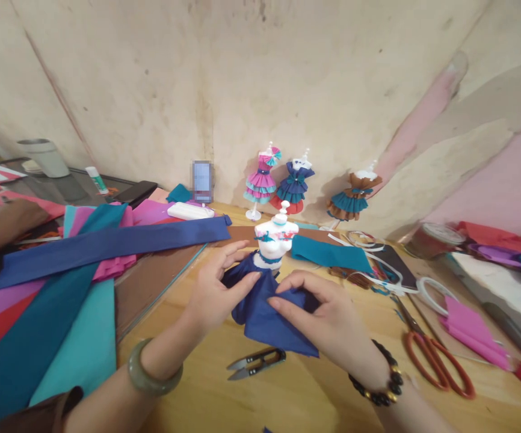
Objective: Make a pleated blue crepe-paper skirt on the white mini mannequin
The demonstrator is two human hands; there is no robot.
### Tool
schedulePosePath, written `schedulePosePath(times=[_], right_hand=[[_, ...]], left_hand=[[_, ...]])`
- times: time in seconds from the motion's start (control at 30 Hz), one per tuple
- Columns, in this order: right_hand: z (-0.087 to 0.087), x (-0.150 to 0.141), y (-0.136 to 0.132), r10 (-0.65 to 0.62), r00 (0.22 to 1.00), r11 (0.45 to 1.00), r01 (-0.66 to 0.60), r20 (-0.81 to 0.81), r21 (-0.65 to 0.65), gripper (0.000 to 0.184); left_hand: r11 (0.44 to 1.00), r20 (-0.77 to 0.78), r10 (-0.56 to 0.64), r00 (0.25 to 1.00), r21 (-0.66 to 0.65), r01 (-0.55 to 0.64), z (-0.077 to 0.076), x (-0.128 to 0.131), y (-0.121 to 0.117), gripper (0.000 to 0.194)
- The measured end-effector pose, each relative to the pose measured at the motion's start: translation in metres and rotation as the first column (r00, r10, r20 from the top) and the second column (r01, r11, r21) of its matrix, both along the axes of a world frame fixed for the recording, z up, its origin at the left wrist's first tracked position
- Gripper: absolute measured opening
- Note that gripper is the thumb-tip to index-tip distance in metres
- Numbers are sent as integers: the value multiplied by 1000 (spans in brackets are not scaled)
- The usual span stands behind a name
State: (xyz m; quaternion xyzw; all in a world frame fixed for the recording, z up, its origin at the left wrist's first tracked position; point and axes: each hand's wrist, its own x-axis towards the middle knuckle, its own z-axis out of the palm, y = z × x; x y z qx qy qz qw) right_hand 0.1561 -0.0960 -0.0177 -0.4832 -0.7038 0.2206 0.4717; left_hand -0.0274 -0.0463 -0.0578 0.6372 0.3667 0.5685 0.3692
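A small white dress form stands upright before me, with teal bands at its chest and waist. Dark blue fabric hangs around its lower part like a skirt. My left hand has its thumb pressed on the blue fabric at the form's left side, the cloth between thumb and fingers. With thumb and forefinger, my right hand pinches the same fabric in front, to the right. Black thread snips lie on the table just below the skirt.
Three dressed mini forms stand by the wall. Fabric strips are piled at left; another person's arm reaches in there. At right lie orange-handled scissors, a teal strip, white tape and pink cloth. A phone leans at the back.
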Motion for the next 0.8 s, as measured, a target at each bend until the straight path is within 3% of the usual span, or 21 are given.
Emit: schedulePosePath(times=[0.37, 0.6, 0.8], right_hand=[[-4, -10, -9, 22, 997, 971, -38, 70, 235, 11], [-12, -8, -8, -190, 976, 938, 150, 102, 311, 16], [-20, -10, -13, -169, 955, 875, 31, 243, 484, 16]], left_hand=[[1000, -21, 26, 999, 15, -26, -6, 1, -1, 45], [997, -8, 52, 999, 52, -52, -9, 2, -1, 41], [989, -34, 111, 993, 101, -107, -9, 6, -2, 36]])
